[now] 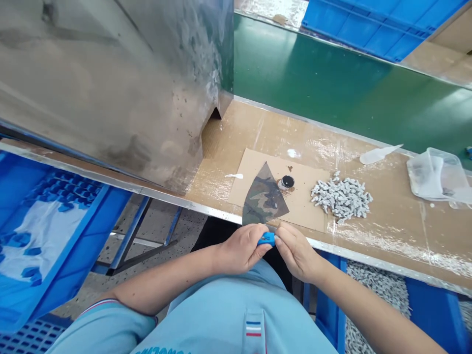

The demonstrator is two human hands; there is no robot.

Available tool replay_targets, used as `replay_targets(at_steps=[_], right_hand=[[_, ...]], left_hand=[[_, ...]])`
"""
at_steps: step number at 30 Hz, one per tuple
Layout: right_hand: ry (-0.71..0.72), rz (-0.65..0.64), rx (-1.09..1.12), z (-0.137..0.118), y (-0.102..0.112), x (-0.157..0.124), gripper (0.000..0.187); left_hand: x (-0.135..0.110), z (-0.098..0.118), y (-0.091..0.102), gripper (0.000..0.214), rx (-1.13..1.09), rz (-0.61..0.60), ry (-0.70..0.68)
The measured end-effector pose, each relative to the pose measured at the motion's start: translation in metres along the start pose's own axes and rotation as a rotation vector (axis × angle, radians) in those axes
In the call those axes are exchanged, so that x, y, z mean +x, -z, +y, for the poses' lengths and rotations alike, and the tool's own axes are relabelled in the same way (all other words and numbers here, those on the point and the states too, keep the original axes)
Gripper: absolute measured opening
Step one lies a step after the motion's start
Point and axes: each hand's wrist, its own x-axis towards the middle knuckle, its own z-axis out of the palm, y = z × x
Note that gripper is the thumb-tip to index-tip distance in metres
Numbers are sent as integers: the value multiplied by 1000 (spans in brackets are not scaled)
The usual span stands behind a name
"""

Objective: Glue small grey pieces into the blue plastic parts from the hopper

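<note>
My left hand (241, 247) and my right hand (297, 251) meet just below the table's front edge, both closed around a small blue piece (266, 239) pinched between their fingertips. Right above them a camouflage-patterned cloth piece (264, 198) lies on a cardboard sheet (307, 197) and hangs a little over the edge. A small round black-and-white part (286, 182) sits beside the cloth. A heap of several small grey parts (341, 197) lies to the right of it.
A big metal housing (110, 83) fills the upper left. Behind the wooden table (398, 226) runs a green conveyor belt (332, 83). Clear plastic bags (438, 177) lie at the right. Blue crates: left (47, 236), far back (376, 24), and under the table with grey parts (379, 295).
</note>
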Motion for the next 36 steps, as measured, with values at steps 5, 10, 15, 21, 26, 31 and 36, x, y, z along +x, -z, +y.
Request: replay_targets(at_steps=[5,10,15,21,26,31,36], right_hand=[[-177,-69,0,2,10,5,32],[-357,7,81,-9,26,12,27],[-523,126,204,27,71,39,24],[-943,567,291,134,162,111,24],[-920,648,178,169,180,142,25],[-1022,483,-8,164,179,106,18],[-1048,208,-262,139,173,68,28]], left_hand=[[10,-4,0,37,25,50,27],[28,6,9,32,-46,114,33],[40,0,29,41,-172,205,193],[32,-33,51,29,-184,420,418],[22,-44,44,25,-217,427,451],[6,-33,51,21,-196,373,437],[-22,-21,78,17,-228,203,329]])
